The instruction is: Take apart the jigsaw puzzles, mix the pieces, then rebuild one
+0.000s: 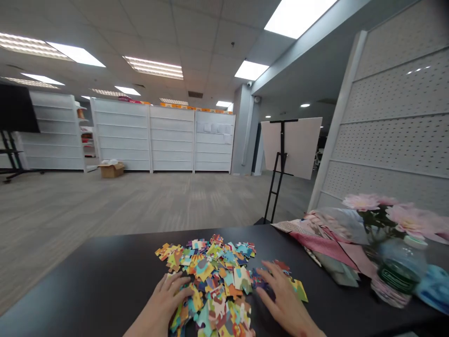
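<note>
A loose heap of colourful jigsaw puzzle pieces [213, 276] lies on the dark table [115, 276], many overlapping at odd angles. On the heap's left side rests my left hand [168, 295], fingers apart, touching pieces at its edge. Over on the right, my right hand [280, 295] has its thumb and fingers spread, with dark pieces beneath and beside it. A yellow-green piece [299, 290] sits just right of that hand. Neither hand grips a piece that I can see.
At the right stand a clear plastic bottle [400, 271] with a green label, pink flowers [407, 217] and wrapping paper [329, 243]. Beyond the table are a black easel [277, 178], white shelves [171, 140], a cardboard box [112, 170] and a pegboard panel [396, 117].
</note>
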### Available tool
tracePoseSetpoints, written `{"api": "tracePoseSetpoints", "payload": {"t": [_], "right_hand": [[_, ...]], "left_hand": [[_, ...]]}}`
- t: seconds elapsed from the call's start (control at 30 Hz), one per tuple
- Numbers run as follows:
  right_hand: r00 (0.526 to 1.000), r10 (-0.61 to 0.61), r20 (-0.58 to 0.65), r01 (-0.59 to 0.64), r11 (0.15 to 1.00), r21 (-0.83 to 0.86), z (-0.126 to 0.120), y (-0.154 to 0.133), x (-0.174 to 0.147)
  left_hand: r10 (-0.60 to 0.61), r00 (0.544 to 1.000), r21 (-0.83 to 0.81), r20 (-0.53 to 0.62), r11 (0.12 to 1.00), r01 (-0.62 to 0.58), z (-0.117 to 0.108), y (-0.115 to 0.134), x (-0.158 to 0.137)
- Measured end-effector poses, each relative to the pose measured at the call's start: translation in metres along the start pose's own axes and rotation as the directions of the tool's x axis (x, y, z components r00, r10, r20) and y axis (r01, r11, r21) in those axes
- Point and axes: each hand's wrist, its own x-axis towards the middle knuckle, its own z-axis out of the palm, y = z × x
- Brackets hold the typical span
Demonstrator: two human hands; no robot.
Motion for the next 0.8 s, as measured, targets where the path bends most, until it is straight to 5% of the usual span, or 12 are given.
{"api": "tracePoseSetpoints", "payload": {"t": [0.13,0.23,0.5,0.8], "right_hand": [[0.962,0.262,0.072,-0.252,0.960,-0.120,-0.020,0.046,0.013],[0.952,0.223,0.207,-0.205,0.973,-0.105,-0.013,0.050,0.010],[0.952,-0.002,0.307,-0.005,1.000,0.020,0.013,-0.015,0.013],[0.937,-0.096,0.335,0.051,0.989,0.140,0.031,-0.087,0.028]], "left_hand": [[-0.086,0.996,0.125,-0.008,0.988,0.086,0.014,-0.010,-0.005],[-0.092,0.996,0.156,-0.020,0.983,0.094,0.024,-0.011,-0.003],[-0.036,0.999,0.078,0.009,0.996,0.035,0.028,0.018,0.019],[-0.067,0.998,-0.086,0.015,0.994,0.068,0.026,0.024,0.030]]}}
